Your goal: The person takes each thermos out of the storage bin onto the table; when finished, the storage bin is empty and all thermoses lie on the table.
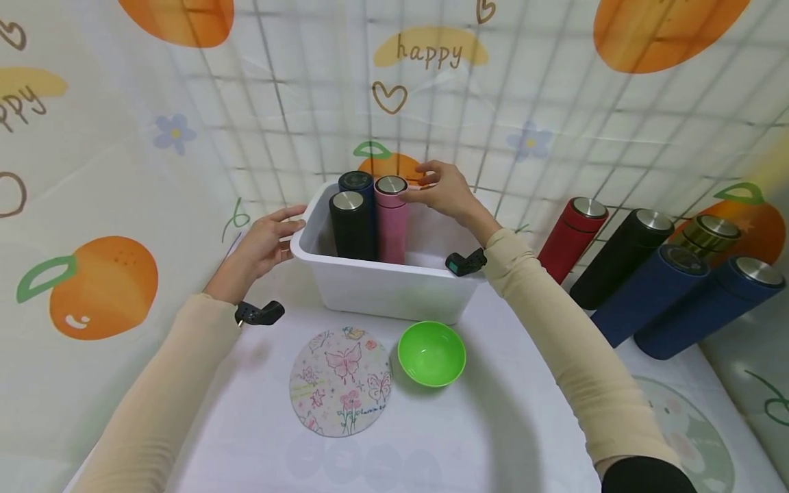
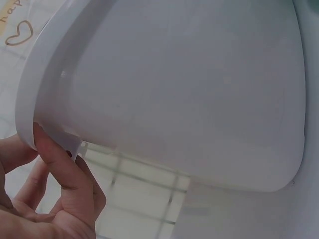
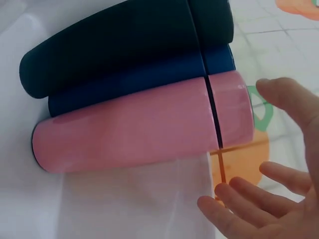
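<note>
A white plastic bin (image 1: 394, 291) holds three upright thermos bottles at its left end: a black one (image 1: 351, 229) in front, a dark blue one (image 1: 357, 181) behind it and a pink one (image 1: 392, 226) to their right. My left hand (image 1: 259, 248) grips the bin's left rim; in the left wrist view its fingers (image 2: 65, 164) curl at the lip. Just right of the pink bottle's silver-topped cap is my right hand (image 1: 453, 194). The right wrist view shows its fingers (image 3: 249, 199) spread and apart from the pink bottle (image 3: 134, 124).
A bright green bowl (image 1: 431, 354) and a round butterfly-patterned mat (image 1: 341, 383) lie in front of the bin. To the right stand several more bottles, among them a red one (image 1: 573, 236) and a blue one (image 1: 709, 308). Behind the bin rises a wire grid (image 1: 333, 130) under a printed sheet.
</note>
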`<act>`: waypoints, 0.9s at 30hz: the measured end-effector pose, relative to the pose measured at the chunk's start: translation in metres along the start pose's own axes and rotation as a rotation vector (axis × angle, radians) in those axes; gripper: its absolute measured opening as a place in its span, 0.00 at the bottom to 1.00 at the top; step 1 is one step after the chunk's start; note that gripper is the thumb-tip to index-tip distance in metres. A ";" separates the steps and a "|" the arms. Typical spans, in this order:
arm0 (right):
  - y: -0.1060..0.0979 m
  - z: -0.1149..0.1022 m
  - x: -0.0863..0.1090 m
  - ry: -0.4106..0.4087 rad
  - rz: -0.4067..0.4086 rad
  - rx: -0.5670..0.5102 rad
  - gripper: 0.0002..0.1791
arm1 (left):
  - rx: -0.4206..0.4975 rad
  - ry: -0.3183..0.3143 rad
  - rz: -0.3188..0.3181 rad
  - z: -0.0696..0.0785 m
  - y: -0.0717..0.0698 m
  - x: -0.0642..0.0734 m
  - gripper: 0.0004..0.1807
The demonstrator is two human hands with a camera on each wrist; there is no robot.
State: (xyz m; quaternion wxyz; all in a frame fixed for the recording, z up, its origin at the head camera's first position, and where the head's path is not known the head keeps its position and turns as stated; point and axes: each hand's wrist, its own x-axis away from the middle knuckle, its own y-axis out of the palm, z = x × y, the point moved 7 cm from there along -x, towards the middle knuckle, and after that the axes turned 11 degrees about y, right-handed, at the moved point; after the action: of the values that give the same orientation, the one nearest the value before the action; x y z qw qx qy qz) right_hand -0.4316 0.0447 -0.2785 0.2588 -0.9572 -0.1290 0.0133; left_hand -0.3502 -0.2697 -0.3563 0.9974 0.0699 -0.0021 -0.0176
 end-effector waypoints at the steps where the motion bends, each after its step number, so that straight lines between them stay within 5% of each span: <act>1: 0.002 0.000 -0.002 0.001 -0.007 -0.009 0.41 | 0.002 -0.002 0.001 0.000 -0.001 0.000 0.28; 27: 0.037 -0.011 -0.021 -0.036 -0.041 0.053 0.37 | 0.051 0.004 -0.019 -0.001 0.000 0.000 0.29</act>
State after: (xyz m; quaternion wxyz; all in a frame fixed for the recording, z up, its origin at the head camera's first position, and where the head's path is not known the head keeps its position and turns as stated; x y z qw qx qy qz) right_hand -0.4418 0.0031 -0.2889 0.2820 -0.9467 -0.1530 0.0286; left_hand -0.3507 -0.2696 -0.3571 0.9951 0.0952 0.0001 -0.0267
